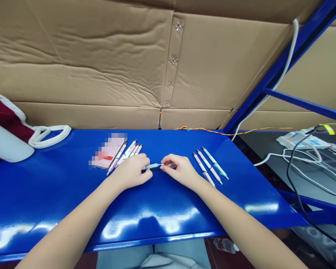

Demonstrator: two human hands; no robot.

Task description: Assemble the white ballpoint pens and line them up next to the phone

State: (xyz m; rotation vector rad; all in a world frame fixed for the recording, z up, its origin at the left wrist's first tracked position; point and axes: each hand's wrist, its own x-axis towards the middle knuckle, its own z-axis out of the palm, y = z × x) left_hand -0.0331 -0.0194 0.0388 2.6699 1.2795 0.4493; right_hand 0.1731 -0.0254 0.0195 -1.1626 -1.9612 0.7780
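Note:
My left hand [133, 170] is closed around a light teal pen [153, 166], held level just above the blue table. The pen's thin end points right, into the curled fingers of my right hand [179, 170]. Thumb and fingertips of that hand pinch at this end; whether a small part sits between them is too small to tell. Just beyond my left hand lie several pale pink and white pens [128, 149], partly hidden by it. To the right of my right hand, two pinkish pens [208, 167] and a teal pen [215, 162] lie slanted side by side.
A pink booklet [112, 151], partly blurred out, lies at the left pens. A white cylinder [9, 142] and a dark red item with white straps [50, 135] stand far left. Cardboard [114, 67] walls the back. Cables [296, 157] and a blue frame [271, 78] are at right.

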